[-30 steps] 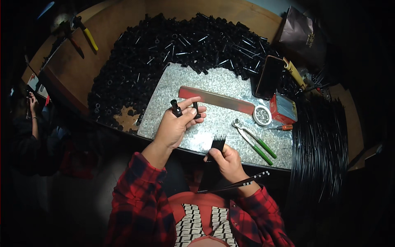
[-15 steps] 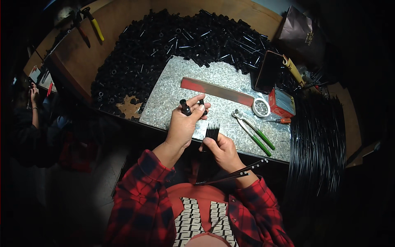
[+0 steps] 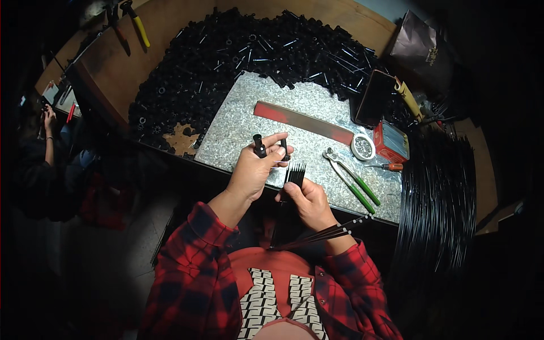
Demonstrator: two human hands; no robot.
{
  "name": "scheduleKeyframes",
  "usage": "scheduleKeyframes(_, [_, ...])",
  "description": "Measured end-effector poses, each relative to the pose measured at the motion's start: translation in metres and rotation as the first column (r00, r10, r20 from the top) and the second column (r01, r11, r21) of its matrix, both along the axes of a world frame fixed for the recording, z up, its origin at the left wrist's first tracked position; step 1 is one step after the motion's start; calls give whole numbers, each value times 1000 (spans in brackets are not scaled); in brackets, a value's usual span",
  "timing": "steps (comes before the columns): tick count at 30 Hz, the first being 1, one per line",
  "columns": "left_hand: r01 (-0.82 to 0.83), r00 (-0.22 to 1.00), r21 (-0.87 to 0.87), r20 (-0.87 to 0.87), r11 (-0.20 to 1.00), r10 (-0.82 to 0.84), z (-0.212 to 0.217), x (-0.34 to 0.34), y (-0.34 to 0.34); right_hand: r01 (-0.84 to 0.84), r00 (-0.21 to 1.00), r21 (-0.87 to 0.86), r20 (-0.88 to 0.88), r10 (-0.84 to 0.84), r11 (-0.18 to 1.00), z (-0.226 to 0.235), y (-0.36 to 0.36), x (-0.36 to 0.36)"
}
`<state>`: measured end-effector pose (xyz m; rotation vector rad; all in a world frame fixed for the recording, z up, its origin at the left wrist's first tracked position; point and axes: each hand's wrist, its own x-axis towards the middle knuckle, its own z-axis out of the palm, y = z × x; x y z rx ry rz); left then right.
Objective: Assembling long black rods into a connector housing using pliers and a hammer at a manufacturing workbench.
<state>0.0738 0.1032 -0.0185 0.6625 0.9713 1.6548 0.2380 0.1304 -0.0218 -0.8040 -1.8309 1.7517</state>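
My left hand (image 3: 247, 174) is closed around small black cylindrical parts. One such part (image 3: 259, 146) sticks up between thumb and palm, and another short black piece (image 3: 284, 145) sits at the fingertips. Just below and to its right, my right hand (image 3: 313, 206) grips a fanned bundle of thin black rods (image 3: 296, 171), thumb across the front. Their pale tips point up, close to the left fingertips. More long rods (image 3: 334, 232) with light round ends lie across my right forearm. A fine light line shows by the left thumb; what it is I cannot tell.
Beyond a speckled board (image 3: 226, 133) lies a heap of black parts (image 3: 187, 73). On the board are a red-brown bar (image 3: 303, 122), green-handled pincers (image 3: 354, 181), a round dish (image 3: 362, 147), a red box (image 3: 390, 141) and a screwdriver (image 3: 391, 167). Long black rods (image 3: 436, 198) hang at right.
The rod tips in my right hand have come up closer to my left fingertips. The rods over my right forearm have shifted a little. The whole view has moved slightly.
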Motion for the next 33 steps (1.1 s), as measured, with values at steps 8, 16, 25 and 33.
scheduleKeyframes(8, [132, 989, -50, 77, 990, -128, 3, -9, -4, 4, 1000, -63, -10, -5, 998, -3, 5, 0])
scheduleKeyframes(16, [245, 962, -59, 143, 968, -234, -2, -18, -4, -19, 1000, -35, 6, 19, 999, -6, 7, -2])
scheduleKeyframes(25, [280, 943, -19, 191, 960, -271, -9, -18, -4, -15, 1000, -98, -7, 14, 995, -6, 5, -2])
scheduleKeyframes(33, [415, 886, 86, 189, 906, -424, -16, -30, -13, -14, 999, 18, 29, 14, 1000, -5, 5, -2])
